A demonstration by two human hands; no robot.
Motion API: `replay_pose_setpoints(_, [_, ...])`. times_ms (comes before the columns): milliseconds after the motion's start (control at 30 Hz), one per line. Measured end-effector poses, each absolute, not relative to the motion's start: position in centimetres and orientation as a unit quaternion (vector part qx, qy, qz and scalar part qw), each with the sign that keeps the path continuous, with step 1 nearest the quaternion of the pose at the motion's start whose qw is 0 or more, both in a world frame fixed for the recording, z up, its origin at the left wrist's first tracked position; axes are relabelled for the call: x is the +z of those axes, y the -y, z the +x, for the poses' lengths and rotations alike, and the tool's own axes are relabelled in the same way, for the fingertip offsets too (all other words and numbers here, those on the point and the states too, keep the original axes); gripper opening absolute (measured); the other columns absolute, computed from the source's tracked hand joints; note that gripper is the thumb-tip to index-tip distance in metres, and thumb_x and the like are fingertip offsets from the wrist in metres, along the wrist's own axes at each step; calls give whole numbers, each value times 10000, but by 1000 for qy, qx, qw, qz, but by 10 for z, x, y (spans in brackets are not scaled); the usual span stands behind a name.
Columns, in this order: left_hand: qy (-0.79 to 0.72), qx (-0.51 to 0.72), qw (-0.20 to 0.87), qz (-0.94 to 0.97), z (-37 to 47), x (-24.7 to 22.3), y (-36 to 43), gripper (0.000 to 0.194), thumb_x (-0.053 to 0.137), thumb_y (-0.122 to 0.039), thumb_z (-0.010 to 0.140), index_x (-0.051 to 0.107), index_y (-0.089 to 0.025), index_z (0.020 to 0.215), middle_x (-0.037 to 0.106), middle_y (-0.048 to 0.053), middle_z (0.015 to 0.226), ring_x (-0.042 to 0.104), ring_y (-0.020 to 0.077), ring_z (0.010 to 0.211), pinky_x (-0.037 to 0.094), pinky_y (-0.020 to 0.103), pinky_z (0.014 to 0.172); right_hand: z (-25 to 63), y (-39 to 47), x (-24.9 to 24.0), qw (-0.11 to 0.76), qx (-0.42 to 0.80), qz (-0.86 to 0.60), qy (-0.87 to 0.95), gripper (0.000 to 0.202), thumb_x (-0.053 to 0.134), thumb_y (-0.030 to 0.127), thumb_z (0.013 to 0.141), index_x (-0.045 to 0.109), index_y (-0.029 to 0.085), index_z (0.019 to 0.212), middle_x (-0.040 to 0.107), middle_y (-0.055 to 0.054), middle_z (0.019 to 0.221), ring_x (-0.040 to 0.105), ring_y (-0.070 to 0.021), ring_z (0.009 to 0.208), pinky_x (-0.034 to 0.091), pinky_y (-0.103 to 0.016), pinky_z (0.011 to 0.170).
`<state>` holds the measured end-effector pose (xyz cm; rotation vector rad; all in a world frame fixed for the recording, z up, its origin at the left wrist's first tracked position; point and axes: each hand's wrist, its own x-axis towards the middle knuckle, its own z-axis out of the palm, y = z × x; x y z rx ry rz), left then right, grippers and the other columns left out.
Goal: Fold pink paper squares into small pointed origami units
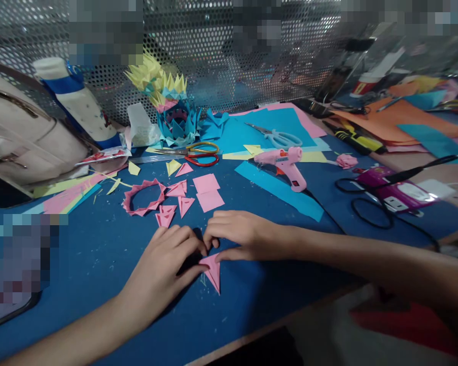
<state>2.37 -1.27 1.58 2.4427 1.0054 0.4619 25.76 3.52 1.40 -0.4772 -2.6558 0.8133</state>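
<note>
On the blue table [95, 259], the left hand [170, 256] and right hand [244, 233] pinch the wide end of a folded pink triangle [214, 276], though from where I stand the exact grip is partly hidden.

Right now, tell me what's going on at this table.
A person has the left hand and right hand at a folded pink triangle on the blue table. Just beyond lie more folded pieces, two pink squares and a spiky pink ring. The glue gun lies farther off, in neither hand.
</note>
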Motion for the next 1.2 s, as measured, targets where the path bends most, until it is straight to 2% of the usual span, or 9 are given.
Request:
replay_pose_setpoints(233, [-411, 141, 266, 860, 30, 15, 15, 149, 707, -289, 927, 603, -186, 900, 581, -3, 919, 543, 201, 860, 338, 313, 759, 257, -33, 9, 156, 283, -206, 924, 191, 669, 345, 930, 642, 156, 933, 607, -11, 851, 525, -144, 838, 389, -267, 779])
replay_pose_setpoints(433, [-416, 170, 340, 826, 32, 19, 12, 129, 716, -274, 917, 638, -198, 848, 637, -15, 912, 572, 189, 882, 353, 303, 783, 256, -35, 8, 164, 326, -199, 909, 280, 644, 443, 935, 678, 167, 899, 618, -8, 856, 541, -137, 840, 385, -274, 793])
replay_pose_setpoints(567, [-431, 199, 427, 769, 32, 24, 8, 166, 649, -333, 943, 638, -194, 853, 666, -19, 823, 596, 154, 750, 420, 263, 701, 256, -34, 13, 184, 406, -196, 873, 230, 640, 360, 942, 677, 155, 843, 616, -1, 792, 525, -113, 762, 383, -233, 693])
replay_pose_setpoints(733, [-422, 185, 566, 683, 33, 27, 7, 316, 555, -442, 969, 668, -151, 920, 741, 36, 770, 663, 139, 604, 471, 231, 577, 252, -27, 19, 255, 465, -287, 798, 181, 634, 297, 910, 604, 145, 817, 537, 45, 668, 422, -73, 587, 338, -193, 548])
replay_pose_setpoints(867, [-403, 159, 644, 630, 33, 21, 7, 448, 537, -530, 954, 701, -113, 939, 777, 110, 812, 694, 148, 531, 365, 181, 418, 249, -22, 16, 263, 468, -295, 790, 154, 584, 274, 920, 563, 155, 825, 478, 66, 620, 396, -71, 562, 322, -183, 524])
replay_pose_setpoints(1000, [-396, 153, 675, 603, 30, 15, 5, 497, 570, -576, 924, 717, -102, 929, 777, 130, 788, 709, 161, 537, 328, 164, 390, 248, -22, 14, 220, 428, -277, 832, 300, 567, 322, 952, 549, 148, 708, 456, 61, 604, 366, -66, 551, 278, -204, 529])
replay_pose_setpoints(1200, [-386, 156, 692, 590, 30, 20, 5, 454, 587, -535, 930, 724, -102, 927, 779, 128, 775, 709, 151, 541, 354, 149, 403, 247, -21, 15, 272, 428, -224, 832, 314, 530, 281, 990, 669, 120, 759, 608, 5, 660, 423, -71, 571, 318, -201, 543])
